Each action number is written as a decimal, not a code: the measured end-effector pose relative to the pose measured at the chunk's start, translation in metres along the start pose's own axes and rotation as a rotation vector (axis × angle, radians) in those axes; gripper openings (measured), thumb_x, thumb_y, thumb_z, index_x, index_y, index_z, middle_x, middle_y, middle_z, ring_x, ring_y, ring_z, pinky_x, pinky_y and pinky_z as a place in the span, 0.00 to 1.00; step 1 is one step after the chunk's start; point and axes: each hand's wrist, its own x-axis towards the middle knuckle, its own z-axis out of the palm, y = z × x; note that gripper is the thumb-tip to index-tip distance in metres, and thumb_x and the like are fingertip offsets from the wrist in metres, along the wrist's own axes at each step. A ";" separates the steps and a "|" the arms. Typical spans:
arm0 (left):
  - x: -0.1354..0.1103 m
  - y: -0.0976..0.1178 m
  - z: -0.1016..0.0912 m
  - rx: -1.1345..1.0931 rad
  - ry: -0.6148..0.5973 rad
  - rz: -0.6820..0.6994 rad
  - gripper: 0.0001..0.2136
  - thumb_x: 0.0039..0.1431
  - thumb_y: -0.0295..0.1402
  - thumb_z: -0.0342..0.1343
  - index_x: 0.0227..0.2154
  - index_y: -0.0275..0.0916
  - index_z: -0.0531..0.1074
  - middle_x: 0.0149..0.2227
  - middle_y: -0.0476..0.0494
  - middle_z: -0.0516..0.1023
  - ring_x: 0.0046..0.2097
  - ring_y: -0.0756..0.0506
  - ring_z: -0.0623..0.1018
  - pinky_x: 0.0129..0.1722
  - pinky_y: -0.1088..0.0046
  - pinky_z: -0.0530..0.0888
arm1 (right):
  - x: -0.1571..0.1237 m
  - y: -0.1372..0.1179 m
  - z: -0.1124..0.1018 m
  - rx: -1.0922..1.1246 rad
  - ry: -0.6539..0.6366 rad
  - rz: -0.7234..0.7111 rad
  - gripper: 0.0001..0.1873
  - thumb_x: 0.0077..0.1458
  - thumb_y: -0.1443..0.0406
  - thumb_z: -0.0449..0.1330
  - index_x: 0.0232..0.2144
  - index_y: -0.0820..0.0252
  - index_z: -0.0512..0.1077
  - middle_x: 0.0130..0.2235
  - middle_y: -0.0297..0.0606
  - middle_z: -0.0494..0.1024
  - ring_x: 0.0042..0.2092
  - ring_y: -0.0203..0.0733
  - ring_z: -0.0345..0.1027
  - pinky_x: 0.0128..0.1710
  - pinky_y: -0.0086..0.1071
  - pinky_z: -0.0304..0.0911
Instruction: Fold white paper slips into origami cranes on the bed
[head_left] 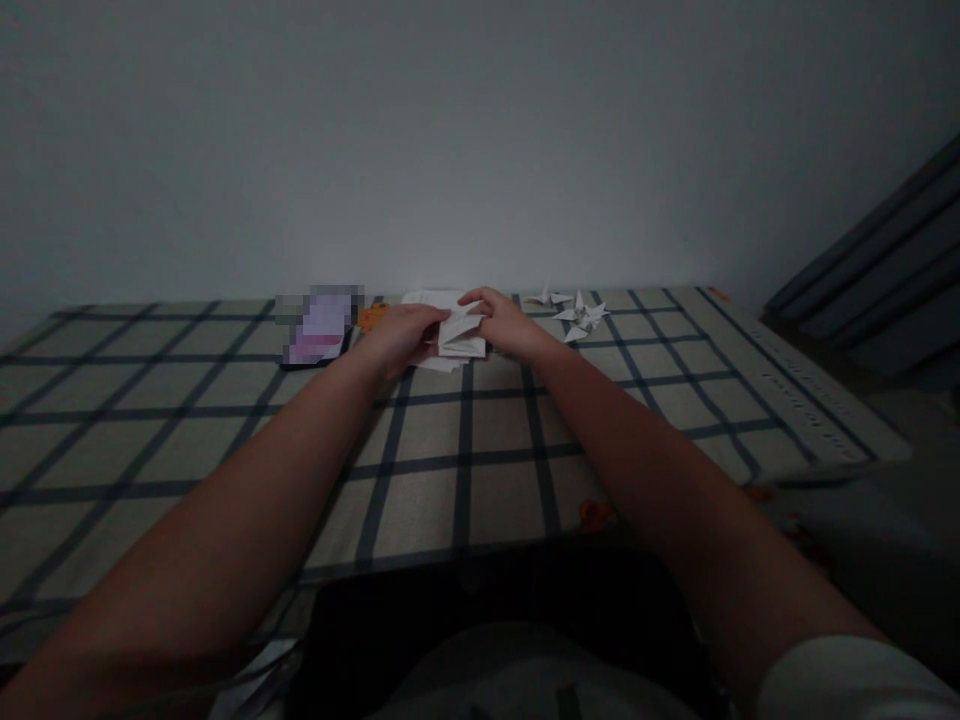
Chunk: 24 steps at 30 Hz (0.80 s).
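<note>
Between both hands is a small folded piece of white paper, with creased layers lifting on its right side. My left hand has its fingers closed on the paper's left edge. On the other side, my right hand pinches the paper's upper right part with bent fingers. Under and behind the hands lie more white paper sheets, partly hidden by them. Several folded paper cranes rest on the cloth to the right of my right hand.
A phone with a lit, blurred screen lies left of my left hand. A small orange object sits behind that hand. The checked tablecloth covers the table, which meets a plain wall. A dark curtain hangs at the right.
</note>
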 end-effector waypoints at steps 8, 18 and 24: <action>-0.007 0.005 0.004 -0.114 -0.123 -0.109 0.06 0.59 0.32 0.64 0.29 0.35 0.80 0.31 0.43 0.81 0.30 0.51 0.77 0.28 0.79 0.73 | 0.005 0.007 0.001 0.161 0.051 0.041 0.13 0.53 0.77 0.58 0.38 0.60 0.76 0.36 0.36 0.80 0.34 0.35 0.72 0.36 0.28 0.70; -0.014 0.012 0.008 -0.237 -0.111 -0.088 0.04 0.56 0.30 0.64 0.31 0.34 0.79 0.30 0.44 0.79 0.30 0.51 0.76 0.31 0.79 0.75 | 0.008 0.002 0.001 0.329 0.152 0.067 0.14 0.51 0.80 0.56 0.32 0.61 0.76 0.31 0.35 0.80 0.31 0.35 0.73 0.41 0.32 0.73; -0.013 0.007 0.007 -0.250 -0.123 -0.054 0.11 0.50 0.34 0.69 0.34 0.34 0.79 0.35 0.43 0.80 0.35 0.49 0.78 0.34 0.76 0.77 | 0.007 -0.001 0.001 0.383 0.163 0.015 0.11 0.52 0.77 0.58 0.36 0.59 0.71 0.32 0.31 0.77 0.31 0.33 0.72 0.37 0.30 0.71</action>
